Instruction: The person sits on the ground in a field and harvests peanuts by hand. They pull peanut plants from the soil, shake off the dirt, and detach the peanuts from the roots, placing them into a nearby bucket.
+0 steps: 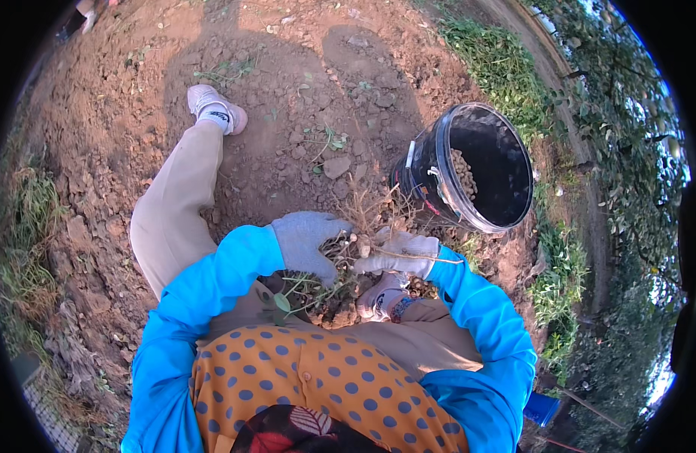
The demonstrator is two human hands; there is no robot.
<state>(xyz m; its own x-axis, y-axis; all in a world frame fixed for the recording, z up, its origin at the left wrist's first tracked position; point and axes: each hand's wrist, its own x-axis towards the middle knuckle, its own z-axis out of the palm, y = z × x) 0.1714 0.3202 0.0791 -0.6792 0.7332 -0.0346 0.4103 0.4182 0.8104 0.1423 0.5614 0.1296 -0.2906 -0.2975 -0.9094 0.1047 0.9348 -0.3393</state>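
Note:
My left hand, in a grey knit glove, grips a pulled-up peanut plant by its stems, with green leaves hanging below. My right hand, in a paler, soiled glove, is closed at the other side of the same plant, among the roots and pale pods. A peanut pod shows between the two hands. Dry roots stick up just beyond them. The fingertips are partly hidden by the tangle. Ahead and to the right, a black plastic bucket leans on its side towards the right, with peanuts inside.
My outstretched leg lies on the cloddy soil to the left. My other foot is tucked below my right hand, beside some peanuts. Green vines line the right side. A blue container lies behind my right elbow.

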